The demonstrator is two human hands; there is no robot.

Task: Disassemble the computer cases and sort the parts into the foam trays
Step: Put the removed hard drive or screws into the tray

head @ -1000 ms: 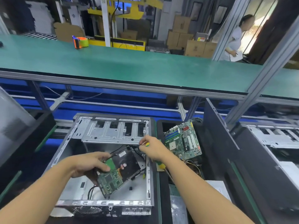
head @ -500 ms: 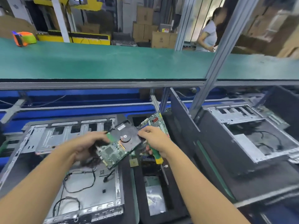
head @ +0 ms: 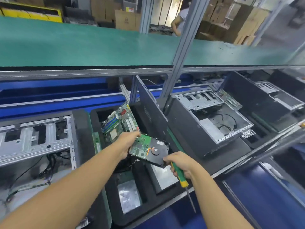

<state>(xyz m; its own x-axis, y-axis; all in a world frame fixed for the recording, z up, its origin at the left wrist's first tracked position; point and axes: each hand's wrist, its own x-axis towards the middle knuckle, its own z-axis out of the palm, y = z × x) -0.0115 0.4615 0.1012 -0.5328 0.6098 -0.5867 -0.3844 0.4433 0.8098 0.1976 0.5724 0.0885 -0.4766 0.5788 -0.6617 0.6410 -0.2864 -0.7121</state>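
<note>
Since half a second ago the hard drive (head: 149,150) has travelled rightward, off the left computer case (head: 33,139) and out over the foam tray (head: 148,204), and the view has swung right with it. Behind everything runs a broad belt (head: 82,43) of matte green, edged in grey aluminium rail. The left case is a bare sheet-metal shell, punched with rectangular slots, with loose black cables inside; a second case (head: 211,116) of dark panels and bright steel lies well to the right. Between them a flat black side panel (head: 148,113) stands tilted on edge. The tray is soft black foam cut into square pockets, two of which hold crinkled silvery sheets, and a green motherboard (head: 118,124) leans in its far pocket. The drive is a flat black metal slab held in the air, circuit side up; its long axis runs left to right between the hands, green board end leftward. The left hand (head: 127,142) grips that end. The right hand (head: 179,162) curls round a screwdriver (head: 179,174) with a green handle and yellow collar, shaft pointing down toward the person, while its fingertips touch the drive's near right corner.
</note>
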